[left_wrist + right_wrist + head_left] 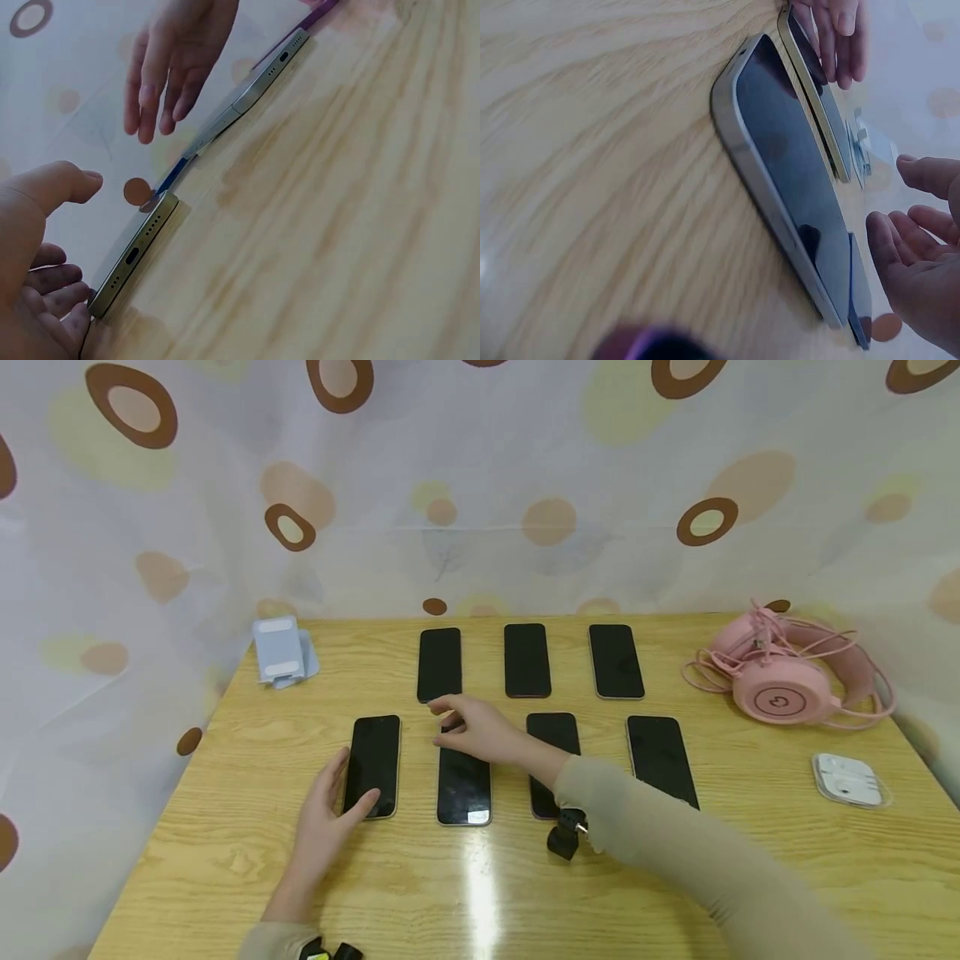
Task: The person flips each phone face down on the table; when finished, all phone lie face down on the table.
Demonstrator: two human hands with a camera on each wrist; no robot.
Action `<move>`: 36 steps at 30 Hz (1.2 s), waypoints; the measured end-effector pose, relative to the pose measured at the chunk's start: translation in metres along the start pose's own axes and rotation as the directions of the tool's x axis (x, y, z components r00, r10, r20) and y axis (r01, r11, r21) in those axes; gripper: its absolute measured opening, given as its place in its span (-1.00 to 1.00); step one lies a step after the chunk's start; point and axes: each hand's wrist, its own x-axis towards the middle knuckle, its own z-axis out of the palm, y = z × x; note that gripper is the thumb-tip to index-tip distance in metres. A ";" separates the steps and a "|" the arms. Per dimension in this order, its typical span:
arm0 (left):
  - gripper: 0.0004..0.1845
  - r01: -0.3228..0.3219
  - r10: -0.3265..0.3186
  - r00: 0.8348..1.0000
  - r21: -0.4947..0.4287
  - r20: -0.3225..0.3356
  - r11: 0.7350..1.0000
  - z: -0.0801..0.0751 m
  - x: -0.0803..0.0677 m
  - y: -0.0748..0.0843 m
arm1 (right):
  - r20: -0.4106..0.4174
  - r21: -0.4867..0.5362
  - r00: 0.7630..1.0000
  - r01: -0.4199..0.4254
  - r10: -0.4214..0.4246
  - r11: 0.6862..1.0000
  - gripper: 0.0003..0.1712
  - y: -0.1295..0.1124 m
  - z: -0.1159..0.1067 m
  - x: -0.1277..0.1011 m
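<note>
1. From the head, one camera looks forward and down across the table [195, 843] to the patterned cloth [480, 452], the widest view.
2. At the left wrist, one looks low and tilted past the left hand [318, 818] toward the right hand [480, 731].
3. The right wrist's faces left, just as low, one phone [787, 150] close up.
4. Both wrist views share that phone, its left neighbour [372, 756] and both hands.

Glossy wood grain is shown by the desk [225, 860]. Glass-like, reflective screens [464, 785] and metallic-looking rims [742, 150] are seen on the smartphones [372, 756]. Smooth plastic is suggested by the headset [783, 689] near the far right corner and the phone stand [279, 647] at the far left corner.
</note>
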 end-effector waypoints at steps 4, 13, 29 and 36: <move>-0.08 -0.019 0.019 1.000 0.044 0.016 0.999 0.001 0.001 -0.004 | 0.002 -0.021 1.000 -0.003 0.003 1.000 -0.37 -0.003 0.014 0.016; 0.09 -0.108 0.103 0.994 0.205 0.033 0.973 0.001 0.003 -0.010 | 0.071 -0.164 0.993 -0.086 0.099 0.983 -0.19 -0.010 0.032 0.046; 0.19 -0.101 0.085 0.994 0.264 0.073 0.959 0.000 0.004 -0.006 | 0.158 -0.383 0.986 0.016 0.048 0.924 -0.10 -0.008 0.039 0.066; 0.16 -0.094 0.073 0.994 0.267 0.087 0.959 0.000 0.002 -0.006 | 0.173 -0.369 0.984 0.035 0.032 0.929 -0.11 -0.008 0.039 0.063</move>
